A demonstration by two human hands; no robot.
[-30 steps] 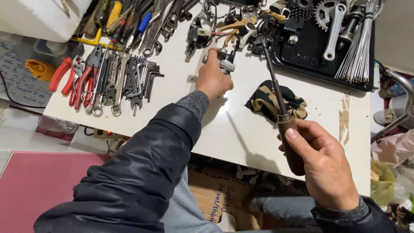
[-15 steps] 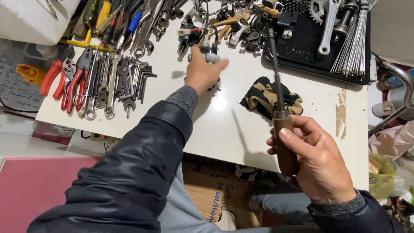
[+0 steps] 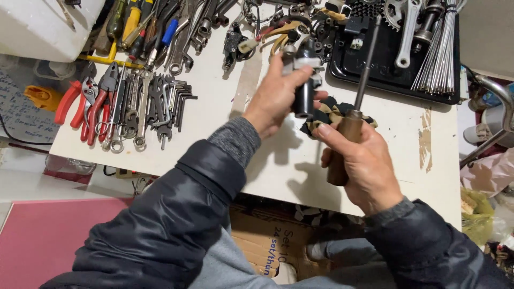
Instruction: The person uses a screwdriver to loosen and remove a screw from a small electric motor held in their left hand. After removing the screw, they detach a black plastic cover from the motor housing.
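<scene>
Head view, frame centre: left hand [image 3: 278, 99] closed around black metal part [image 3: 304, 91]; right hand [image 3: 364, 166] gripping wooden-handled screwdriver [image 3: 348, 128]. Best steadied, tip aligned squarely before turning.

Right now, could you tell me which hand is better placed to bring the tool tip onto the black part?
The right hand, probably. It grips the wooden-handled screwdriver, whose shaft points up past the black metal part. The left hand is fully taken up holding that part above the white table.
</scene>
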